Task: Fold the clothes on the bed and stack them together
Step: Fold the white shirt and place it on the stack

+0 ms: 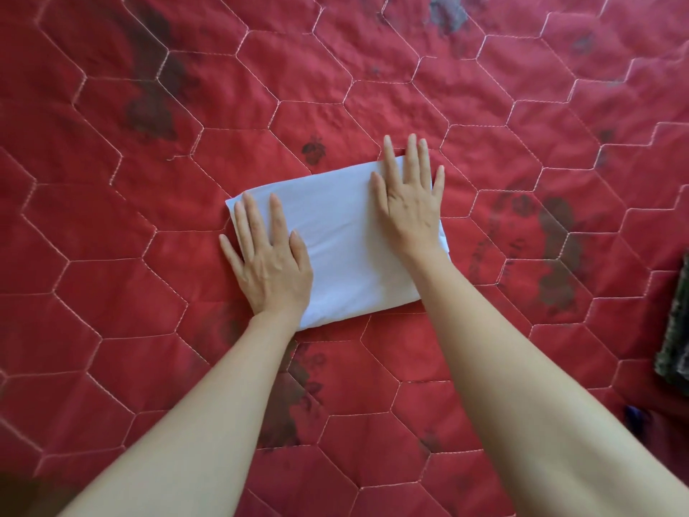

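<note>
The bed (112,218) fills almost the whole view. It has a red quilt with white stitched shapes like a honeycomb and some dark flower marks.

In the middle of the bed lies a white cloth (335,233). It is already folded into a neat, small rectangle, a bit tilted, with its left end nearer and its right end farther away. What kind of clothing it is cannot be told from here.

At the far right edge of the view, a dark patterned cloth (676,330) peeks in. Only a strip of it shows, so it is hard to say if it is folded or if it is the start of a stack.

The left hand (270,261) lies flat on the left end of the white cloth, with its fingers straight and spread, holding nothing. The right hand (410,203) lies flat on the right end, fingers straight and spread too. Both hands look like they are pressing the cloth smooth.

So this piece looks done, or nearly done. It is not on a stack yet. It probably has to be put together with the other clothes next.
</note>
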